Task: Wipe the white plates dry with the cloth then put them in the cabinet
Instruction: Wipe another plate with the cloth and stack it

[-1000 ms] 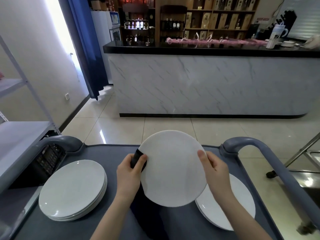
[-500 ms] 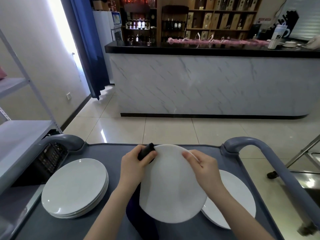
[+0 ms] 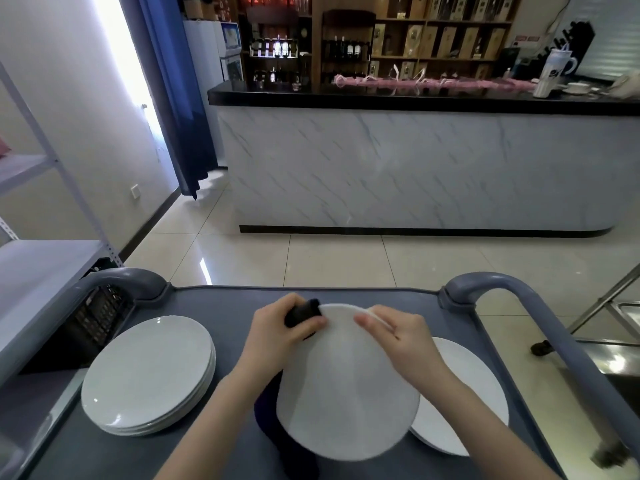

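Since the preceding frame, the white plate (image 3: 346, 393) has been lowered slightly and tipped flatter above the cart (image 3: 225, 306). Its far rim is clamped by the left hand (image 3: 277, 337) through the dark cloth (image 3: 303, 311) and pinched by the right hand (image 3: 401, 341). A plain, round, matte face is presented.

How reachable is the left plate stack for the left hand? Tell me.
Probably yes: only bare cart top lies between the left hand and the plate stack. But that hand grips the dark cloth against the held plate.
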The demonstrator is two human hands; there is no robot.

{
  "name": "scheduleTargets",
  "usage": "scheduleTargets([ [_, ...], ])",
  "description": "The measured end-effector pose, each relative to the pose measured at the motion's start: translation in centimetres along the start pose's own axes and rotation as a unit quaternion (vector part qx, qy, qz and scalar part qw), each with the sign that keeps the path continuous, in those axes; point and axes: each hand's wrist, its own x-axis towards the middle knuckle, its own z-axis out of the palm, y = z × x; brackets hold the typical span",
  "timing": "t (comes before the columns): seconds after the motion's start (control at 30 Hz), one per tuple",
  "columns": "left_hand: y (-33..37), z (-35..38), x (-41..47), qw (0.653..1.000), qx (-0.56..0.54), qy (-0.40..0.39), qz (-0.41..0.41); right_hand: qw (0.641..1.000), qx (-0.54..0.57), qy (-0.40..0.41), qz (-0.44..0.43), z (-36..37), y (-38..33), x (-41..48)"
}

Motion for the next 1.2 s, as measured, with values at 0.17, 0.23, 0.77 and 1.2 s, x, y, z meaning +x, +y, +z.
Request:
scheduleTargets([
  [0.17, -0.2, 0.5, 0.3, 0.999, 0.028, 0.021, 0.004, 0.999, 0.008, 0.046, -0.001, 0.6, -0.1, -0.6],
  [0.23, -1.2, 0.4, -0.1, 0.996, 0.007, 0.078, -0.053, 0.987, 0.071, 0.14, 0.036, 0.9, 0.2, -1.0],
  [0.77, -0.4, -1.4, -1.4, 0.998, 0.028, 0.052, -0.004, 0.986, -0.139, -0.086, -0.02, -1.6, -1.4, 2.3],
  [1.2, -2.2, 0.8, -3.1, 0.958, -0.134, 0.168, -0.19, 0.949, 0.163, 0.244, 0.12, 2.0, -0.3, 0.0],
])
